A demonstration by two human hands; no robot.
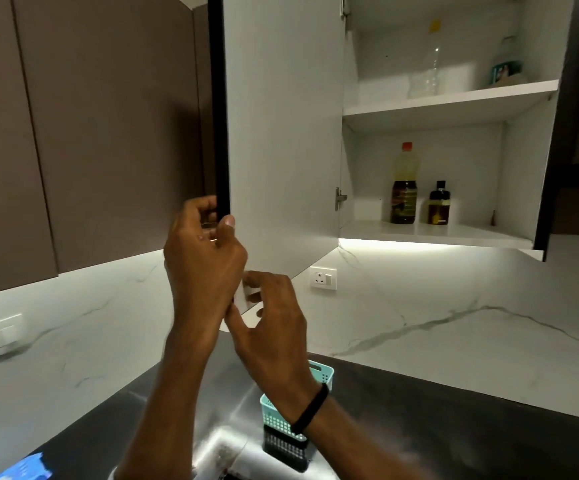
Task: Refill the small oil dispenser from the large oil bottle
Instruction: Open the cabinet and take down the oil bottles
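At the open cabinet door (281, 133)'s free edge, the left hand (205, 251) is gripping it with curled fingers and thumb, the right hand (270, 327) is hovering loose-fingered at its bottom corner, and beyond, mid-lower shelf (471, 232), the large oil bottle (404, 188) is standing just left of the small oil dispenser (439, 204).

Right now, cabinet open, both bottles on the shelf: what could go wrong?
1. The large oil bottle and the small dispenser stand close together on the lower shelf; reaching for one may topple the other.
2. The left hand grips the edge of the cabinet door, and the right hand is by its lower corner; once released, the door may swing back.
3. The shelf sits high; a slipped bottle could fall onto the counter.
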